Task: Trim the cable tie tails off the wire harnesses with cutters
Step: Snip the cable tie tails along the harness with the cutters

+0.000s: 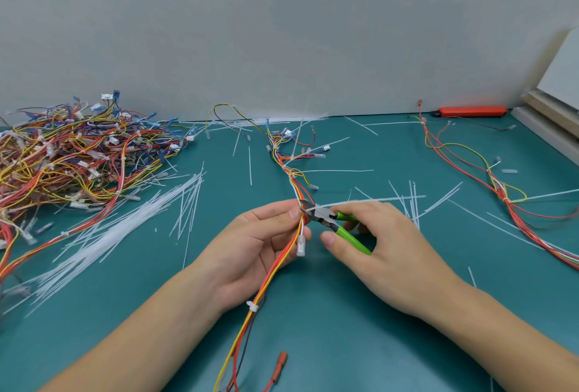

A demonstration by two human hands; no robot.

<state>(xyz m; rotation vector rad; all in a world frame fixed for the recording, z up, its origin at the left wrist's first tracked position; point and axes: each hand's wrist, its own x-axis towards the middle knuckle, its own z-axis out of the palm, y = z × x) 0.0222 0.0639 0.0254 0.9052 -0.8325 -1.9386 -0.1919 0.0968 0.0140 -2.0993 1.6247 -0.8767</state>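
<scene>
Wire harnesses of red, yellow and blue leads (69,156) lie heaped at the teal surface's (329,313) left. Left hand (250,244) pinches one red-yellow harness (275,269); right hand (385,247) grips green-handled cutters (336,225), blades at a white plastic tie tail (351,202). Cut white tails (125,222) lie scattered.

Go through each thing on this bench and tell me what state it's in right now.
Left hand: grips the harness.
Right hand: grips the cutters.
Cutters: blades at a tie tail, handles squeezed close.
Harness: held above the table.
Tie tail: long, not yet cut off.
Lower tie: trimmed short.
Harness pile: tangled, far left.
Cut tails: scattered loose on the table.
</scene>
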